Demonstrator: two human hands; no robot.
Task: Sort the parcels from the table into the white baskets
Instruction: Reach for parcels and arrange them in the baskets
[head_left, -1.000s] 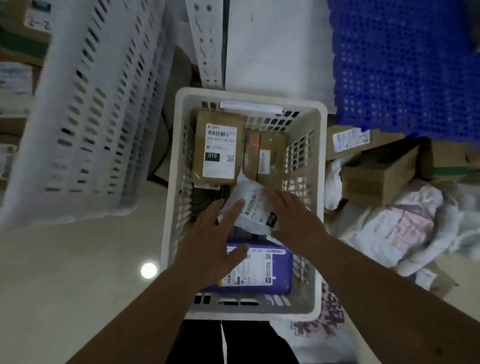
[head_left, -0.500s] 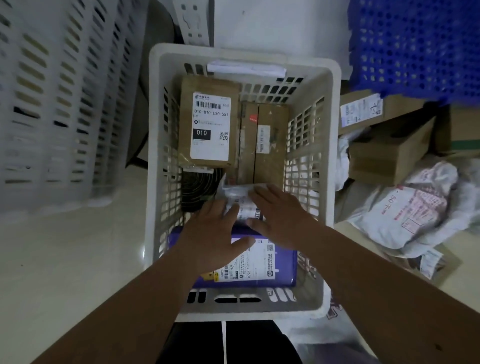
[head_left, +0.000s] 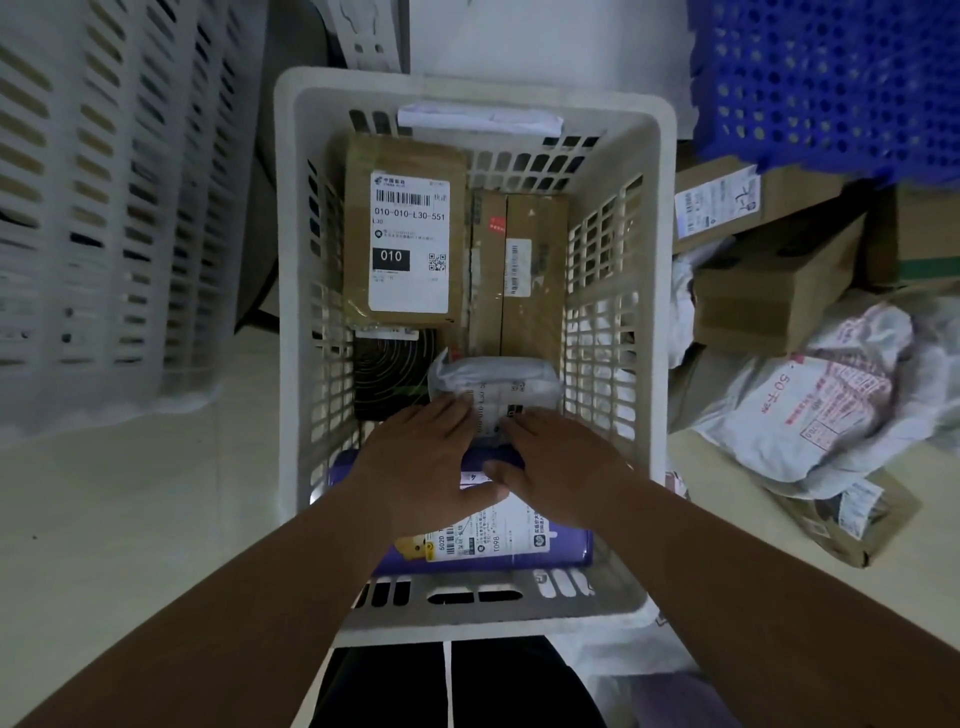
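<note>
A small grey plastic mailer (head_left: 496, 387), soft and crinkled with a printed label across its top, lies inside the white basket (head_left: 660, 291) at about the middle of its floor, its near edge overlapping a purple parcel (head_left: 545, 543). Both hands rest on the mailer's near end with fingers straight and flat: the left hand (head_left: 423, 467) covers its left near corner and the right hand (head_left: 558, 467) its right near corner, thumbs lying over the purple parcel, neither hand curled round anything. The purple parcel is flat and smooth, with a white shipping label and a yellow patch, and fills the near end of the basket. Beyond the mailer, a brown cardboard box (head_left: 405, 234) with a large white label reading 010 stands at the far left, and a narrower taped cardboard box (head_left: 519, 275) with a small red sticker lies just beside it on the right. A black object with concentric ridges (head_left: 392, 374) shows under the labelled box, left of the mailer. The basket is rigid moulded plastic with slotted walls and a folded white paper (head_left: 480, 117) at its far rim. To the left stands another white slotted basket (head_left: 119, 208); at upper right a blue perforated crate (head_left: 831, 78) sits above several cardboard boxes (head_left: 774, 296) and rumpled white poly bags (head_left: 815, 415) heaped together on the pale surface (head_left: 130, 519).
</note>
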